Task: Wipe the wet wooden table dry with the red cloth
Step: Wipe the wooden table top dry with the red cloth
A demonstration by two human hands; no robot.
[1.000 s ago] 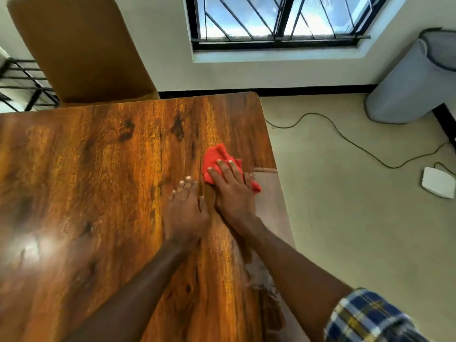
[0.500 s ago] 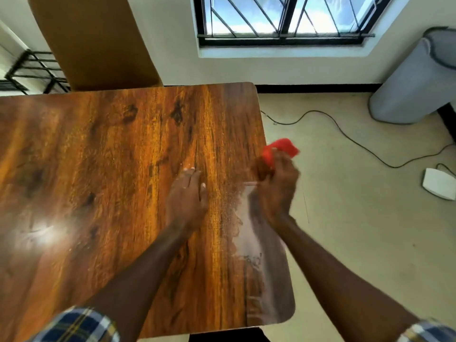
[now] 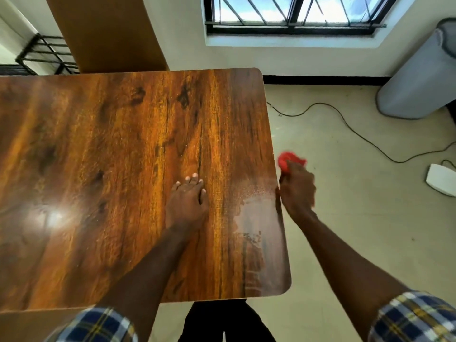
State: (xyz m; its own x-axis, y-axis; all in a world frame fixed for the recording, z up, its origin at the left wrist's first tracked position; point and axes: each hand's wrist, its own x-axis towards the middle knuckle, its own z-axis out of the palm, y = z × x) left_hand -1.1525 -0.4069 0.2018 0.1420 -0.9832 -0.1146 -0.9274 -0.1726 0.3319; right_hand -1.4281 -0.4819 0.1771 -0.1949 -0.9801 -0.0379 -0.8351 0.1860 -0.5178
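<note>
Red cloth [image 3: 291, 159] sits bunched in our right hand [image 3: 297, 191], whose fingers are curled round it so that only a crumpled tuft shows past the knuckles. We hold it out over the floor [image 3: 345, 218], just beyond the right edge of the wooden table [image 3: 123, 156] and not touching the top; the hand is blurred, so we cannot tell how tightly it grips. Our left hand [image 3: 186, 201] lies flat on the table with straight fingers and holds nothing, as if to steady us. A pale wet patch [image 3: 256, 218] still shines on the wood along the right edge, streaking toward the near corner. We judge that we are between strokes, the cloth off the surface. The next move calls for bringing the cloth back onto the table, flattening it under the palm, and drawing it through that patch toward the edge. Beyond, a black cable [image 3: 357, 134] trails across the floor.
</note>
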